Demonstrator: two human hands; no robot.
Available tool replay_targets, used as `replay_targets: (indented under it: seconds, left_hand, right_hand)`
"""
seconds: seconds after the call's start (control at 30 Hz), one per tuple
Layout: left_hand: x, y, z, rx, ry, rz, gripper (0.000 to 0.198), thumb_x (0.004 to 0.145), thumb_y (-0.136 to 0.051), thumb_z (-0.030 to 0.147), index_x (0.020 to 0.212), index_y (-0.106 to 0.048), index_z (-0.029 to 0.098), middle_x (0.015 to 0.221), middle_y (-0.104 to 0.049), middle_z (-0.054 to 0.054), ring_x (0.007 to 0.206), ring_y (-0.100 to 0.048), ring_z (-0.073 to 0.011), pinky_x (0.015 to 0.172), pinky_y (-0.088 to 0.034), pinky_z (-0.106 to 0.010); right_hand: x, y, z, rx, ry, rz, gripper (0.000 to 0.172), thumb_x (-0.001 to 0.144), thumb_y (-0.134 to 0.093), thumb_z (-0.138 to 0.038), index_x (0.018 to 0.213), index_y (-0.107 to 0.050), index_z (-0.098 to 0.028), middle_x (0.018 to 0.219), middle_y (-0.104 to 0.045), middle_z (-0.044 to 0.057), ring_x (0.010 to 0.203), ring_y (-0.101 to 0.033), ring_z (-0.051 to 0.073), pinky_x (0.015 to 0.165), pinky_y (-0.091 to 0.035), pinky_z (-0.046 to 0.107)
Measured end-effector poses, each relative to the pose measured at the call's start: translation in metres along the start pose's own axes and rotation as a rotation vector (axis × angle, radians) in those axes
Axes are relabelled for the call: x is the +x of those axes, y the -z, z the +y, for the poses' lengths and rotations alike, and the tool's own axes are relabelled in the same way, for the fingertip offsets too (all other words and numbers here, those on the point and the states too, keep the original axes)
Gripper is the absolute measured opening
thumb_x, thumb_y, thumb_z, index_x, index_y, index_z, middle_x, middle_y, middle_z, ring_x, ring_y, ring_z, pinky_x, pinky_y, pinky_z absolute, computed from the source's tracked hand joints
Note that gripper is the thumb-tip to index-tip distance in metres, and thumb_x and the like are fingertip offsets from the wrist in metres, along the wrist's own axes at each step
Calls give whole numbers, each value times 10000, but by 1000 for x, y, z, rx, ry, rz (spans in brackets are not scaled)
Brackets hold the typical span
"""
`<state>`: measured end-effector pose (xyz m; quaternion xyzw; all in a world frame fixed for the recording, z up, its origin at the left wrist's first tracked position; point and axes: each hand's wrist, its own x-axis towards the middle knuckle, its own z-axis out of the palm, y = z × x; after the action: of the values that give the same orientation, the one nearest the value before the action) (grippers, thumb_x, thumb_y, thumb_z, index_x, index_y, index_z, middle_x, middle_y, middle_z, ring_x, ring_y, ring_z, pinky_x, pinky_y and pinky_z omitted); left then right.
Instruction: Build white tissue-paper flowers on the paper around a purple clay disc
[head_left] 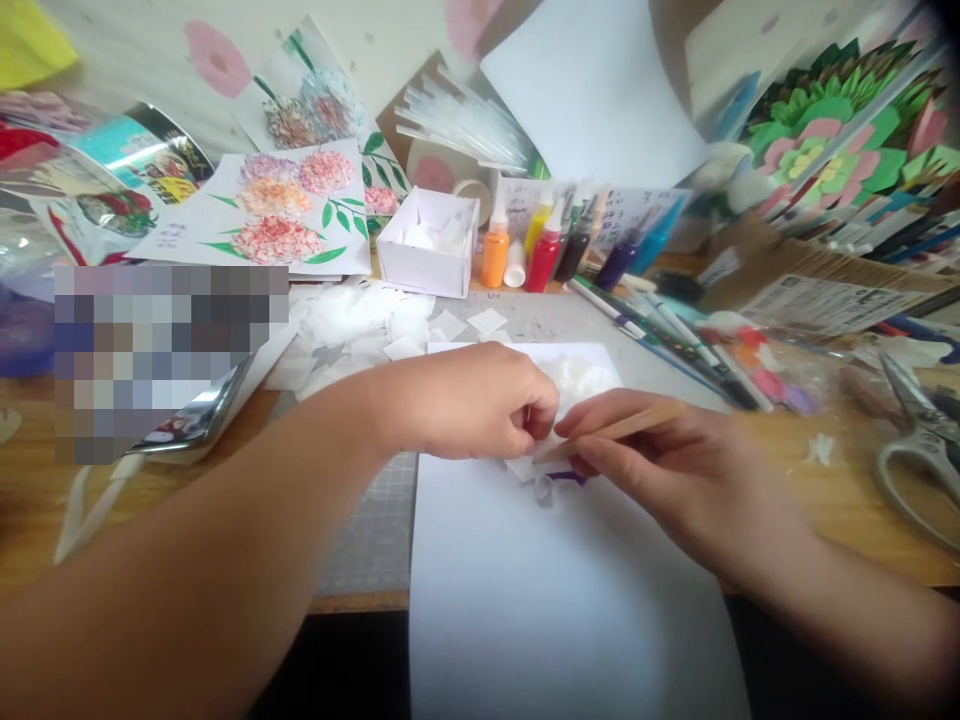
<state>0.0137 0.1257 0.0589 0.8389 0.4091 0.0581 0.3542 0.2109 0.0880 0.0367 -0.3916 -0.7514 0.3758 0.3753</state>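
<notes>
My right hand (pixel 664 460) pinches a flat wooden stick (pixel 637 424) between thumb and fingers, its lower end slanting down to the left. Close beside it, my left hand (pixel 480 400) is closed with fingertips pressed together; what they hold, if anything, is hidden. Both are over a large white sheet of paper (pixel 555 590) that hangs past the table's front edge. White fluffy tufts (pixel 581 378) sit on the sheet just behind my fingers. Below the fingertips lie a small curled white piece (pixel 547 490) and a patch of purple (pixel 568 477), partly covered.
Small white paper squares (pixel 487 320) are scattered on the grey cutting mat (pixel 367 530). Behind stand a white box (pixel 427 245) and several paint bottles (pixel 544 255). Pens (pixel 667 330) and scissors (pixel 919 450) lie right. A flower picture (pixel 289 210) leans at the back left.
</notes>
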Motion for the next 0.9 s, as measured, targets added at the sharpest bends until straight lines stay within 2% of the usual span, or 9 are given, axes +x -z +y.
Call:
replay_targets:
  seconds: [0.13,0.33,0.47,0.53,0.73,0.9]
  left_hand:
    - [2,-2,-1,-3,6,-52,92,657,-657,164,708,-670,240,667,-666,42,577,-577,-127,475,-341,-222]
    - [4,-5,-2,93,3,-63,158,697,-568,124,664,-671,240,599,-643,46,532,-546,-123,477,-325,-238]
    - [5,-6,-2,83,28,-82,156,696,-570,123,674,-666,243,624,-661,48,541,-555,-127,481,-324,-242]
    - [6,-8,-1,150,6,-71,149,700,-569,139,658,-664,245,614,-655,48,537,-548,-131,481,-318,-252]
    - [8,-16,1,335,4,-21,134,708,-584,172,595,-634,223,557,-614,19,504,-513,-140,476,-280,-276]
    - [8,-16,3,352,0,-34,107,708,-594,176,632,-652,225,591,-632,18,516,-517,-137,471,-281,-268]
  right_hand:
    - [-1,0,1,-26,-16,7,117,819,-649,-215,706,-669,-194,810,-720,28,765,-684,145,653,-567,227]
    - [-1,0,-1,-25,-69,-18,124,820,-642,-216,706,-679,-185,813,-722,37,737,-682,138,589,-559,207]
    - [-1,0,0,28,-138,-37,145,827,-637,-225,704,-684,-164,822,-719,47,633,-661,113,493,-533,190]
    - [-1,-1,2,46,-154,-28,133,827,-636,-224,720,-677,-157,820,-716,46,608,-656,109,504,-540,204]
    - [-3,-3,3,-156,-30,-26,100,824,-603,-175,752,-672,-184,843,-716,41,750,-677,150,645,-540,260]
    - [-6,-1,1,-204,34,-58,113,821,-583,-142,751,-651,-199,795,-702,15,742,-662,140,640,-514,255]
